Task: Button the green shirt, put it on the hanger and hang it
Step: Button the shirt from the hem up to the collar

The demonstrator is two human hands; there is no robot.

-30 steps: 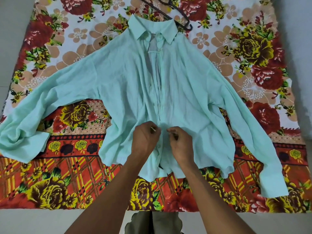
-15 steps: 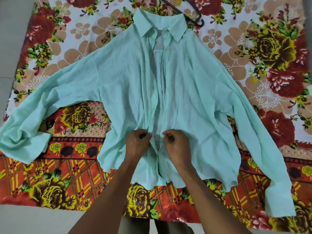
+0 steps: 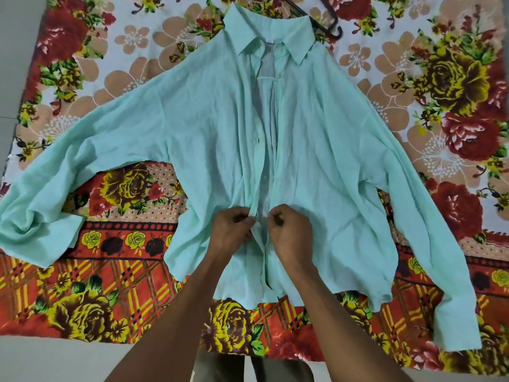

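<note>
The pale green shirt (image 3: 316, 139) lies front up on a flowered blanket, sleeves spread to both sides, collar at the far end. Its front is closed near the collar and near the hem, with a gap in between. My left hand (image 3: 232, 230) pinches the left front edge low on the shirt. My right hand (image 3: 290, 230) pinches the right front edge just beside it, a narrow gap between the two edges. A black hanger (image 3: 326, 24) lies beyond the collar, partly out of frame and partly under the collar.
The flowered blanket (image 3: 91, 293) covers the floor under the shirt. Bare grey floor (image 3: 16, 78) runs along the left side and the near edge. My legs show at the bottom centre.
Both hands have shifted slightly up the front edges from the lower button and now hold the two edges a little apart. The camera has tilted, so the hanger sits nearer the top edge.
</note>
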